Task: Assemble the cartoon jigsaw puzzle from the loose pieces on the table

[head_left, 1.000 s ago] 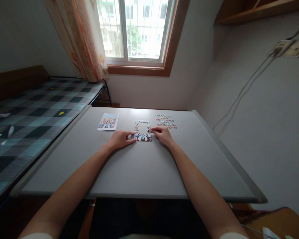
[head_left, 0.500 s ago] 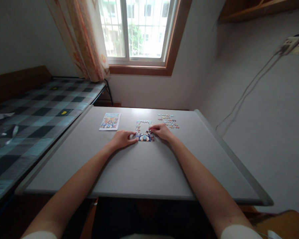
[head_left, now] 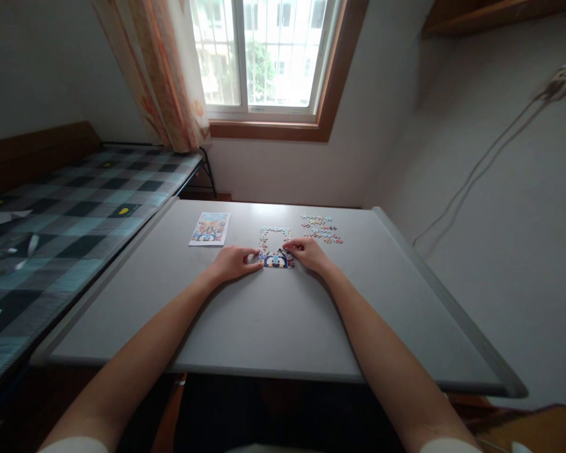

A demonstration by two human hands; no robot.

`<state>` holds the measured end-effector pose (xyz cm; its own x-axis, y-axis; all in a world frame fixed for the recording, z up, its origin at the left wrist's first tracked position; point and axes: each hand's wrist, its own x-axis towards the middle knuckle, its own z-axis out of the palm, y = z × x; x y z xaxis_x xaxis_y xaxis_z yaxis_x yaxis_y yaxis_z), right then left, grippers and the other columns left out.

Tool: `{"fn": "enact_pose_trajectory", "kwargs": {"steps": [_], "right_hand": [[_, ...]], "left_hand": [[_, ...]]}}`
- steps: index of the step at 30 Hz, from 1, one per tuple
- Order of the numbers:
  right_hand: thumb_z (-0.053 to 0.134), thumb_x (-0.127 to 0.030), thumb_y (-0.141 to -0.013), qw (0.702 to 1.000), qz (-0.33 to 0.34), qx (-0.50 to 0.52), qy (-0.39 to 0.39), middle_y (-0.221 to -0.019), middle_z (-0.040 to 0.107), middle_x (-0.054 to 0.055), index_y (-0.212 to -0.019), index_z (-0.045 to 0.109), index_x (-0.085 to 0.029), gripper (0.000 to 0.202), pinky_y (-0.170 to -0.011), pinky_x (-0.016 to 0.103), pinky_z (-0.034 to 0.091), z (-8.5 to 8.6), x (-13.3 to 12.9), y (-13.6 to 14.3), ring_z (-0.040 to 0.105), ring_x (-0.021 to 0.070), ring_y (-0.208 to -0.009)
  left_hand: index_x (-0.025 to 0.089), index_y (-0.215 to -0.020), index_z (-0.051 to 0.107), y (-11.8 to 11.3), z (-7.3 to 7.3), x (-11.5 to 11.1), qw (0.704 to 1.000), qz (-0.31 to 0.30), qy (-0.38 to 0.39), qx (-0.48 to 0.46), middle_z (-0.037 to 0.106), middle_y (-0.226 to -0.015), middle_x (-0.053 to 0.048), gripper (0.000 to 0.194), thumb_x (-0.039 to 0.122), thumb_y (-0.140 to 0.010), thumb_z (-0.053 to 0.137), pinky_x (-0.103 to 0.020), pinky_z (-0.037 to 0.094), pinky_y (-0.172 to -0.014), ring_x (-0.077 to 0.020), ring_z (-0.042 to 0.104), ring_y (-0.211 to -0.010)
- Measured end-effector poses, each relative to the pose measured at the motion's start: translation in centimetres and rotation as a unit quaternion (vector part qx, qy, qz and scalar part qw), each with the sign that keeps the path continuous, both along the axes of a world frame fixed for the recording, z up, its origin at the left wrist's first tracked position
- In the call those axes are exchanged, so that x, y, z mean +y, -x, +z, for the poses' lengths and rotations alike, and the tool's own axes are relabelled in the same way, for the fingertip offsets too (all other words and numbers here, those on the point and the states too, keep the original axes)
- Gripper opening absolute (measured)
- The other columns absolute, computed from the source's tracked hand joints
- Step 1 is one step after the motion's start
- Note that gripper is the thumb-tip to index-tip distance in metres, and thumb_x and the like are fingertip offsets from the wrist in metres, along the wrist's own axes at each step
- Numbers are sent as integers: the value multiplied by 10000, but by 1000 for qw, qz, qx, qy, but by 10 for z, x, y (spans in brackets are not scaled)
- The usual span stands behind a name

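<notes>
A partly assembled jigsaw puzzle (head_left: 276, 260) lies flat on the grey table, its border joined around an open middle and a dark blue character's face along the bottom. My left hand (head_left: 236, 262) rests at its lower left edge, thumb and forefinger apart, holding nothing. At the right side of the puzzle, my right hand (head_left: 308, 252) has thumb and fingertips pinched together over the inner edge; what is between them is too small to make out. Loose puzzle pieces (head_left: 330, 236) are spread behind my right hand. A printed picture sheet (head_left: 210, 229) lies to the left.
The grey table (head_left: 273, 333) has raised side edges. A bed with a checked cover (head_left: 136, 182) stands at the left, bearing a clear plastic item. Behind are a window (head_left: 278, 56) and curtain (head_left: 163, 82); cables (head_left: 471, 176) hang on the right wall.
The view has shifted slightly. Both hands stay at the puzzle's sides, with the right fingertips still at its inner right edge and only slightly changed in pose.
</notes>
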<state>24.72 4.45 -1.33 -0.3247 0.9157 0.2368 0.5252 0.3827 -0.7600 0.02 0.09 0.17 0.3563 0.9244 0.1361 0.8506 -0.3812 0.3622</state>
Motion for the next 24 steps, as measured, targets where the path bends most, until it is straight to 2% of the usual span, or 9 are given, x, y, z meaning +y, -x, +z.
{"fn": "enact_pose_trajectory", "kwargs": {"steps": [4, 12, 19, 24], "right_hand": [[571, -188, -767, 1000, -7, -4, -24, -840, 724, 47, -835, 757, -194, 199, -644, 246, 439, -2, -4, 2, 598, 142, -689], [549, -145, -764, 998, -24, -21, -47, -809, 673, 38, -865, 740, -183, 220, -665, 245, 441, -3, -7, 4, 548, 117, -648], [569, -234, -811, 997, -43, -20, -58, -835, 609, 51, -894, 729, -167, 193, -687, 249, 441, -2, -8, 4, 531, 112, -658], [496, -230, -871, 995, -74, -27, -65, -781, 590, 45, -877, 715, -148, 234, -754, 266, 424, 1, -10, 8, 543, 134, -737]], "left_hand": [[259, -1125, 696, 1, -1, 0, 1000, 0, 0, -2, 616, -626, 4, 512, 607, -776, 556, -234, 274, -543, -129, 510, -560], [268, -1129, 692, 2, -2, 1, 1000, -5, -3, -2, 606, -614, 14, 499, 601, -782, 558, -235, 261, -534, -118, 496, -534], [263, -1121, 695, 1, -2, 1, 1000, -4, -7, 0, 600, -607, 19, 490, 593, -783, 562, -234, 262, -536, -112, 487, -530], [261, -1122, 695, 0, -1, 0, 1000, 0, -7, 1, 595, -600, 23, 483, 581, -782, 571, -234, 260, -536, -108, 484, -525]]}}
